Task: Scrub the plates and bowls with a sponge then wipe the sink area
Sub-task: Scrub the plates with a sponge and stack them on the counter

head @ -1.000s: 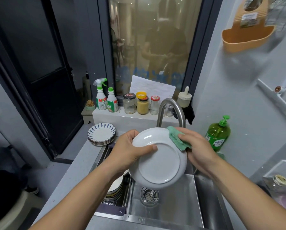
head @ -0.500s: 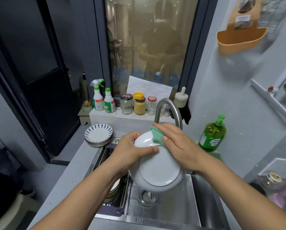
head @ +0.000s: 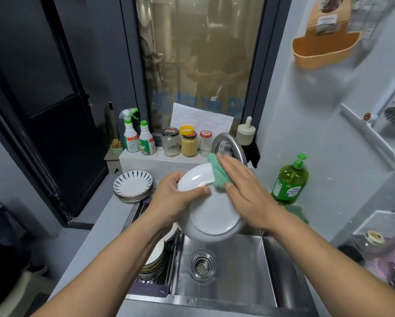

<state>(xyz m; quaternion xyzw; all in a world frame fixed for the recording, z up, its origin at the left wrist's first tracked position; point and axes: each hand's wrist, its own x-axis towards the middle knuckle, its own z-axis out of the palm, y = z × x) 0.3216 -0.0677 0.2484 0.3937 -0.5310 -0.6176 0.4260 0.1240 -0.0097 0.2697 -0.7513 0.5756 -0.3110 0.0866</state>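
Observation:
A white plate [head: 211, 213] is held tilted over the steel sink [head: 237, 277], its underside facing me. My left hand [head: 175, 197] grips its left rim, thumb across the back. My right hand [head: 244, 188] lies flat on the plate's upper right and presses a green sponge [head: 218, 172] against the top rim. A stack of blue-patterned plates [head: 132, 185] sits on the counter to the left. More dishes [head: 154, 261] are stacked in the rack at the sink's left side, partly hidden by my left arm.
The curved faucet [head: 228, 143] rises just behind the sponge. A green dish soap bottle [head: 289, 181] stands at the right. Spray bottles [head: 135, 136] and jars [head: 187, 141] line the ledge behind. The drain strainer [head: 202, 266] lies below the plate. An orange holder [head: 324, 46] hangs on the wall.
My right hand has slid the sponge from the plate's right edge leftward across to its upper rim. The plate has tipped slightly, still gripped by my left hand.

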